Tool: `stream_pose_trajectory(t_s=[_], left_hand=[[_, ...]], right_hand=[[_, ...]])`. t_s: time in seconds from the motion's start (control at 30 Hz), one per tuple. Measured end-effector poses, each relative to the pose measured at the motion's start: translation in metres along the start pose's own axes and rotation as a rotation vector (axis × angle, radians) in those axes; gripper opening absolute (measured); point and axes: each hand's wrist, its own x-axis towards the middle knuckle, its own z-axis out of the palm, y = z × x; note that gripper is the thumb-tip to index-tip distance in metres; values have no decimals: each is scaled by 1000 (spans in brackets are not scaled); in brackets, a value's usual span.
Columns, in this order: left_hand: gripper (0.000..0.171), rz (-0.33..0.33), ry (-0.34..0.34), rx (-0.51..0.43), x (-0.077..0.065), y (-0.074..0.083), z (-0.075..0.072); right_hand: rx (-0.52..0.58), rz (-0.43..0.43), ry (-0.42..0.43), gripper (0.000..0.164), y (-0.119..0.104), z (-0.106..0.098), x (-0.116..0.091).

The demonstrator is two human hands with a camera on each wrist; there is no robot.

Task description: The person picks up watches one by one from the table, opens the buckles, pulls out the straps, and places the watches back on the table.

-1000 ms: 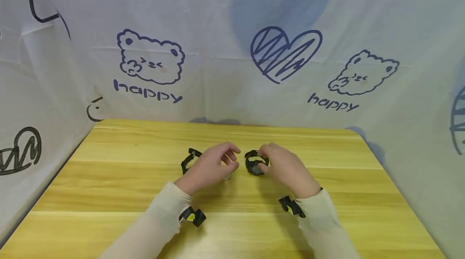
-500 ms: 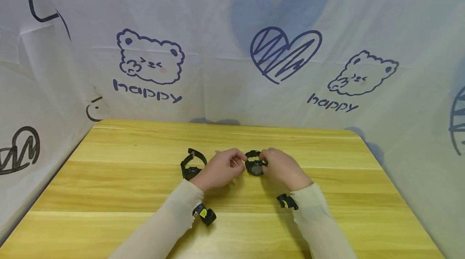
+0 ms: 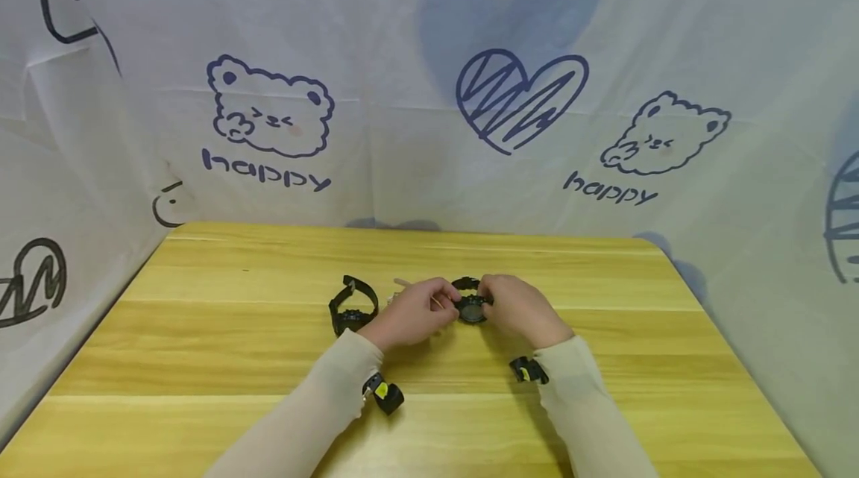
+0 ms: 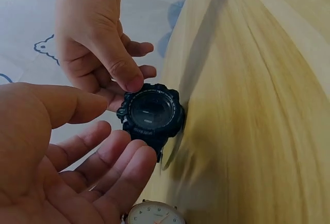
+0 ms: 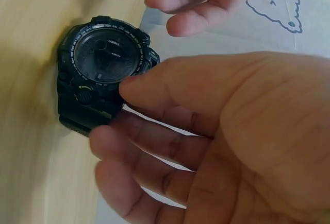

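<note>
A black digital wristwatch [image 3: 473,310] stands on the table with its round face tilted up and its strap looped behind. At its right edge my right hand [image 3: 517,306] pinches it; the thumb [image 5: 147,85] lies against the case in the right wrist view, the other fingers beside the strap. My left hand [image 3: 417,312] is at the watch's left side. In the left wrist view its fingers [image 4: 129,172] are loosely extended and hold nothing. Whether a fingertip touches the watch I cannot tell.
Left of the hands stands a second black watch [image 3: 352,316] with a looped strap. A watch with a pale dial [image 4: 154,213] lies near my left hand, mostly hidden behind it in the head view. Behind the wooden table [image 3: 235,344] hangs a printed white cloth [image 3: 396,165].
My left hand has moved right, up to the digital watch, uncovering more of the second black watch. My right hand has shifted slightly lower at the digital watch's right side.
</note>
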Motion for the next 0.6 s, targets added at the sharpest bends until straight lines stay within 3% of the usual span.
stream_pose_trajectory(t_s=[0.37, 0.6], left_hand=[[24, 13, 11, 4, 1, 2, -3], [24, 28, 47, 8, -2, 2, -15]], right_hand=[[54, -27, -18, 10, -2, 2, 1], [76, -53, 57, 10, -5, -4, -4]])
